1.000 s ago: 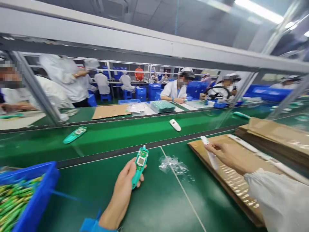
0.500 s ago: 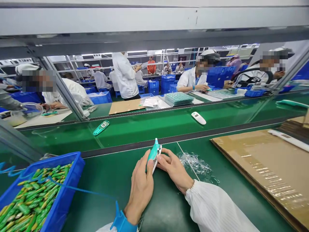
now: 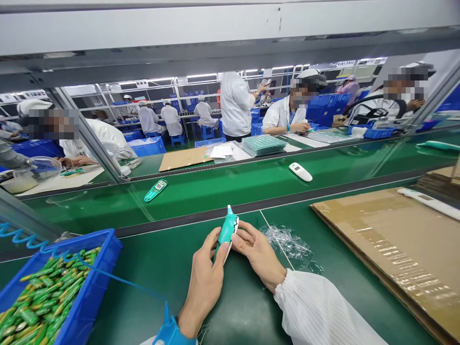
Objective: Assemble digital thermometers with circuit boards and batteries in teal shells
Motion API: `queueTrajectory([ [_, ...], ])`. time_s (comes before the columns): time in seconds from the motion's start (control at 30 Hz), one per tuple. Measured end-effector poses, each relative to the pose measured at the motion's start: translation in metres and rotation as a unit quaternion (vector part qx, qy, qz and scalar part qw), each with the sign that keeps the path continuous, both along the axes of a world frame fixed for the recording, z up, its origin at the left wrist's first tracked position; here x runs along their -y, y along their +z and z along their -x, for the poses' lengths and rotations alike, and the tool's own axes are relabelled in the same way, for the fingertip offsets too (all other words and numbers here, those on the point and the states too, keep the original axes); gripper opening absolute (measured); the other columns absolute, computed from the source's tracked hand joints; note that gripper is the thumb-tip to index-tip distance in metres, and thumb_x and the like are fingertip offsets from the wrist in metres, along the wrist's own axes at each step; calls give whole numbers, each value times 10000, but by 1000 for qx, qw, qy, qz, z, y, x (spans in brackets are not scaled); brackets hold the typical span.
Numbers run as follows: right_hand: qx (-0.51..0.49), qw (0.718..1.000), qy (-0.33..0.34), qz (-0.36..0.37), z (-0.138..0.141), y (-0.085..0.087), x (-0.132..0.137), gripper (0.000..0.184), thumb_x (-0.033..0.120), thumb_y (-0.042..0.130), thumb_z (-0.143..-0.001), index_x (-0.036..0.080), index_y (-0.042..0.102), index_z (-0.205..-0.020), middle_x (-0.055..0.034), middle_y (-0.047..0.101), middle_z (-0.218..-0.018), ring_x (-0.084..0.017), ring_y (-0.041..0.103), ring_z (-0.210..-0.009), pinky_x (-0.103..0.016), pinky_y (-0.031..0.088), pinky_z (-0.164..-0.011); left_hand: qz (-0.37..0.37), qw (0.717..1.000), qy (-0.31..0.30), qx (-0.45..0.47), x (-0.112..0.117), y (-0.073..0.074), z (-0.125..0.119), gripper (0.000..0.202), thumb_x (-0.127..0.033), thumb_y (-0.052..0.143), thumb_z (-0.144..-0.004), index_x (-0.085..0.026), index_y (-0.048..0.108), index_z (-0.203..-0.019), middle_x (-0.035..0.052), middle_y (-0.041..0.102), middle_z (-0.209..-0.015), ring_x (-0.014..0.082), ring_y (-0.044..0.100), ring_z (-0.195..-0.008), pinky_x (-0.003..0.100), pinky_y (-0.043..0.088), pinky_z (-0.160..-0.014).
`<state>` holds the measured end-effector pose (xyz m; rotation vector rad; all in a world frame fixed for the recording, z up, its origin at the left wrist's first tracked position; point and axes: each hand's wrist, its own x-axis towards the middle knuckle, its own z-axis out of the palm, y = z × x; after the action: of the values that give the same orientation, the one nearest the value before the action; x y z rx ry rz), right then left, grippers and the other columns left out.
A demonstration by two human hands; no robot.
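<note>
A teal and white ear thermometer [image 3: 227,230] is held between my two hands above the green bench, its white-tipped probe pointing up and away. My left hand [image 3: 205,275] wraps the teal side, thumb along its lower part. On the white side, my right hand [image 3: 259,253] grips with thumb and bent fingers. A dark uneven seam shows between the two shell halves near the top. Fingers hide the rest of the body. A blue wrist strap [image 3: 172,330] with a cord is on my left wrist. Crumpled clear plastic pieces [image 3: 289,247] lie just right of my right hand.
A blue bin [image 3: 117,247] of green-and-yellow parts stands left. Flat cardboard [image 3: 359,225] lies right, with a white device [image 3: 431,202] on it. An open teal housing [image 3: 155,190] and a white thermometer [image 3: 300,172] rest on the green conveyor [image 3: 223,187]. Co-workers sit beyond.
The thermometer has turned slightly in my hands, and less of its inside shows at the seam. Both items on the conveyor appear a little further right. A standing co-worker has moved right.
</note>
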<state>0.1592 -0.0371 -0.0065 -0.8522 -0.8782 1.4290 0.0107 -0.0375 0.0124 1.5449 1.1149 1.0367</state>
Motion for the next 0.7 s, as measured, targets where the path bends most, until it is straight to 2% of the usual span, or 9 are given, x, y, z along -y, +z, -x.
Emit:
queueTrajectory([
  [0.2, 12, 1000, -1, -26, 0, -1, -1, 629, 470, 774, -759, 219, 544, -1288, -103, 610, -1282, -212, 630, -1147, -408, 450, -1105, 5, 999, 33, 1, -1, -7, 2, 454, -427, 560, -939, -229, 547, -1348, 83, 637, -1355, 233, 587, -1261, 342, 458, -1063],
  [0.3, -5, 1000, 5, -30, 1, 0, 0, 627, 455, 766, -774, 225, 535, -1309, -105, 595, -1307, -212, 622, -1161, -410, 438, -1116, -9, 1000, 23, 5, -1, -5, 2, 393, -404, 561, -941, -244, 574, -1300, 61, 652, -1325, 223, 606, -1228, 334, 466, -1049],
  [0.47, -15, 1000, -10, -13, 2, 0, 1, 604, 443, 781, -761, 225, 561, -1278, -113, 596, -1304, -228, 616, -1169, -415, 468, -1075, -29, 999, 20, -6, 1, 3, 0, 361, -342, 688, -851, -248, 634, -1196, 31, 702, -1222, 226, 632, -1165, 305, 490, -988],
  [0.57, -21, 1000, -11, -7, 3, 2, 3, 593, 439, 792, -749, 223, 571, -1255, -110, 598, -1298, -225, 609, -1178, -405, 468, -1072, -29, 999, 25, -1, 0, 5, 1, 300, -358, 657, -875, -237, 651, -1149, 31, 716, -1173, 224, 645, -1131, 300, 499, -960],
  [0.7, -30, 999, -20, -1, 5, 6, 5, 600, 436, 792, -751, 211, 569, -1260, -109, 600, -1296, -210, 614, -1165, -388, 454, -1091, -21, 1000, 19, -5, 0, 3, 3, 294, -365, 588, -923, -225, 641, -1176, 45, 708, -1182, 219, 648, -1131, 303, 490, -979],
])
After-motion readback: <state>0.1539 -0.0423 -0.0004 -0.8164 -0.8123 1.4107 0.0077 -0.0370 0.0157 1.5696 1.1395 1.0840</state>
